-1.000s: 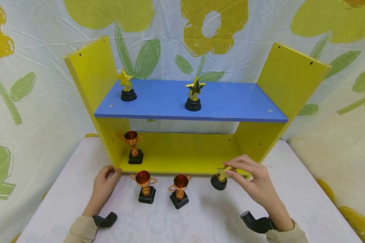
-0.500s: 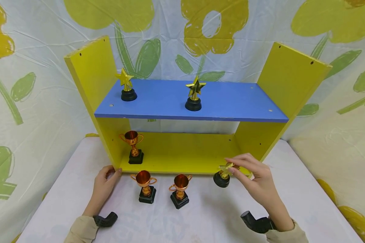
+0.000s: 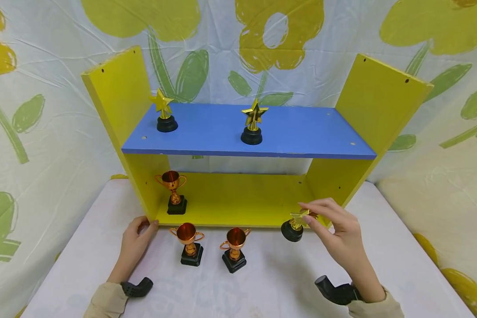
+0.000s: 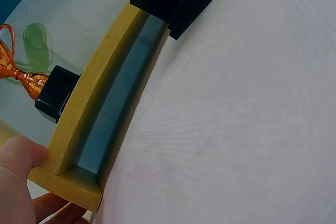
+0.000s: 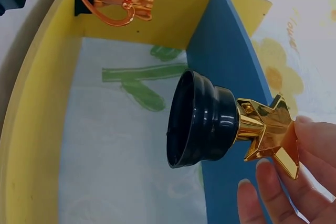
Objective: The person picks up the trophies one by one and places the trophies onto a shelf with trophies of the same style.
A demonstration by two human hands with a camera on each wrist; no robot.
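Observation:
My right hand pinches a gold star trophy by its star. The trophy's round black base hangs tilted in front of the lower shelf's right part, above the table. My left hand grips the lower left corner of the yellow and blue shelf unit; in the left wrist view its thumb lies against the yellow board and its other fingers wrap round the far side, partly hidden. Two bronze cup trophies stand on the table before the unit, between the hands.
Two star trophies stand on the blue upper board, one at the left and one near the middle. A bronze cup trophy is on the yellow lower board at the left. Flowered cloth hangs behind the white-covered table.
My right hand has lifted slightly and moved a little right with the star trophy, closer to the shelf unit. The left hand stays on the corner.

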